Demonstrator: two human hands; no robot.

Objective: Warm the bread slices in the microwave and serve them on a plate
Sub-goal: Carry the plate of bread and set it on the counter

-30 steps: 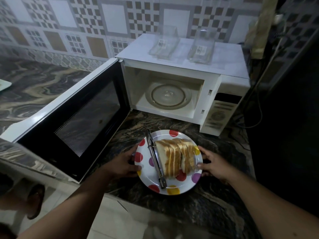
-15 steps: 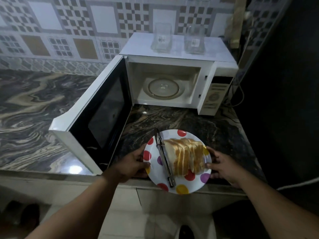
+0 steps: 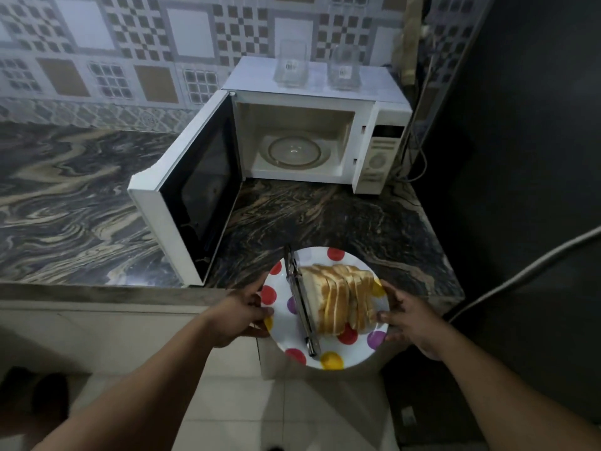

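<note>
A white plate with coloured dots is held out past the counter's front edge. My left hand grips its left rim and my right hand grips its right rim. Several bread slices stand in a row on the plate, with metal tongs lying along their left side. Behind, the white microwave stands with its door swung wide open to the left. Its glass turntable holds nothing.
Two clear glass containers stand on the microwave's top. The marbled counter runs left and ends at a front edge near the plate. Cables hang right of the microwave. A dark wall fills the right side.
The plate with bread and tongs has come off the counter and back toward me, past the front edge. My view has pulled away from the microwave.
</note>
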